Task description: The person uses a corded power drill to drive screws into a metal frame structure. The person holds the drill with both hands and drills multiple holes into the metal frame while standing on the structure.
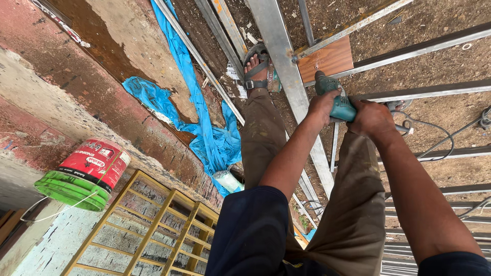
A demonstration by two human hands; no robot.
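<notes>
Teal plastic forms the body of the power drill (pixel 335 97), which we grip with both hands above a steel frame (pixel 286 76) laid on bare soil. Our left hand (pixel 323 106) wraps closed around the drill's rear housing; our right hand (pixel 372 118) closes on its handle side, fingers curled tight. The drill's nose points at a brown wooden board (pixel 330 59) set between the metal bars. Our sandalled foot (pixel 257 69) rests just beside the main rail. A blue tarpaulin (pixel 204 133) lies along the wall, and a red bucket with a green lid (pixel 84 174) sits well apart at left.
</notes>
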